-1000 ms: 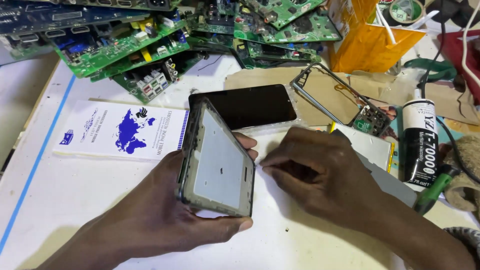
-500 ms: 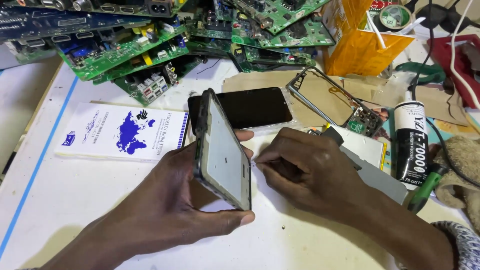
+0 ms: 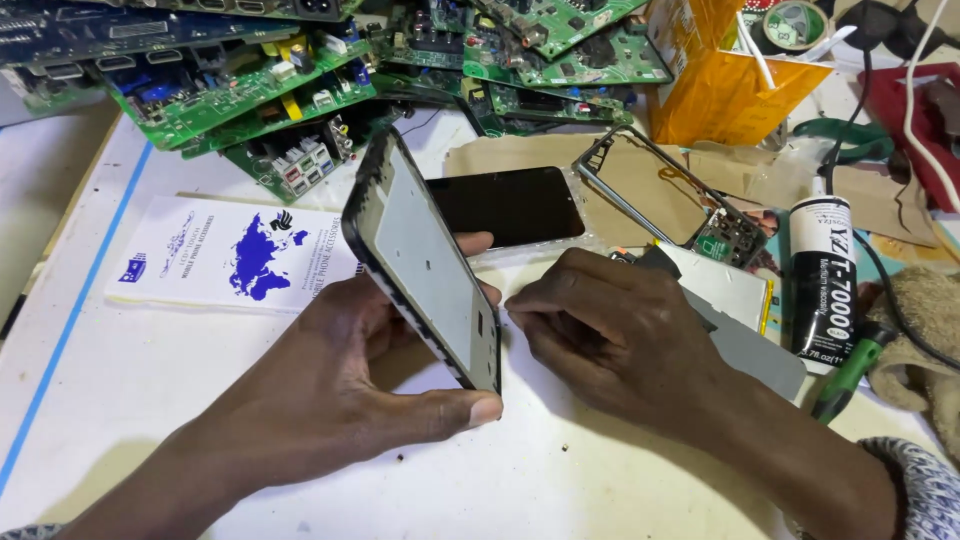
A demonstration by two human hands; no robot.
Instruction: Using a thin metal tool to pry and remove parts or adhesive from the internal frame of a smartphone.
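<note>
White worktable (image 3: pixel 130 380), blue edge stripe; green circuit boards (image 3: pixel 250 90) stacked behind.

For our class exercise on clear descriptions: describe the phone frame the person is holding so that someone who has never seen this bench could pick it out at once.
Start at the heap of green circuit boards at the back of the white table. In front of it, the left hand holds a phone frame tilted on edge, beside the right hand. Unlike the bare grey frame lying flat on cardboard, it has a black rim and a pale grey inner plate.
</note>
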